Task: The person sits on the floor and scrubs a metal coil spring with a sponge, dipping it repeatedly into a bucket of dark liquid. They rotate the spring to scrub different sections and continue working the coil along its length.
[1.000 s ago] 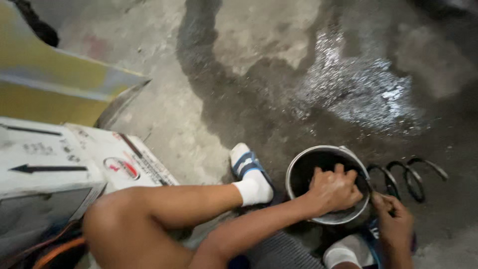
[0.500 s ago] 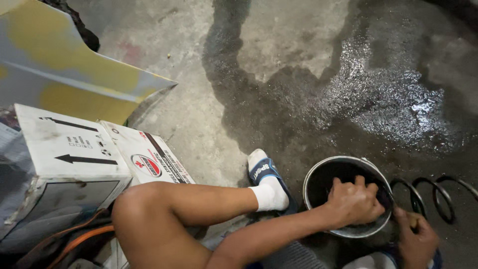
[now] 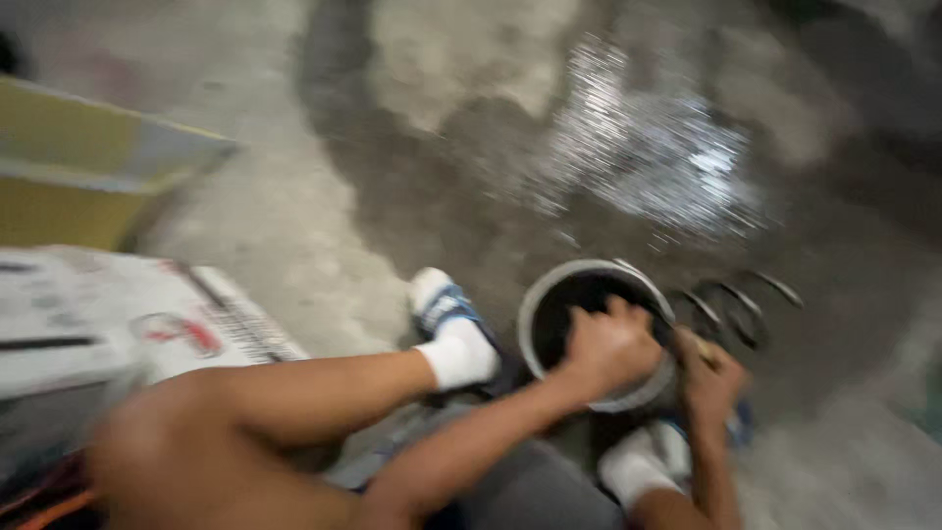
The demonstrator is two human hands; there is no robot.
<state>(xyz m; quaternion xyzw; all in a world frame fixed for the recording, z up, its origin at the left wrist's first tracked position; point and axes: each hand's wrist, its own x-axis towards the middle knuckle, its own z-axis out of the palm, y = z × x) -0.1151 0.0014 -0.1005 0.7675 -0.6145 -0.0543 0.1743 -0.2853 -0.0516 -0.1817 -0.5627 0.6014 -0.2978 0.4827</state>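
Change: since half a second ago the view has swung and smeared with motion blur; the bucket and both hands now sit lower centre-right instead of hard against the right edge, and the printed carton has slid toward the left edge.
Left hand: the left hand lies knuckles-up over the near rim of the bucket, fingers curled down into its dark inside; whether they pinch anything in there cannot be told.
Right hand: the right hand is clenched round a small pale object just right of the bucket; the blur hides what it is.
Bucket: round, grey-rimmed, black inside, standing on the floor between the person's feet.
Coil: a dark spring coil lies on the floor just right of the bucket, above the right hand.
Feet: a white sock in a blue-strapped sandal just left of the bucket; a second white sock below it.
Packages: a white carton at left, with black arrows and a red oval mark on its flap; a yellow-and-grey panel at upper left.
Open room: wet, glinting concrete floor fills the upper frame.
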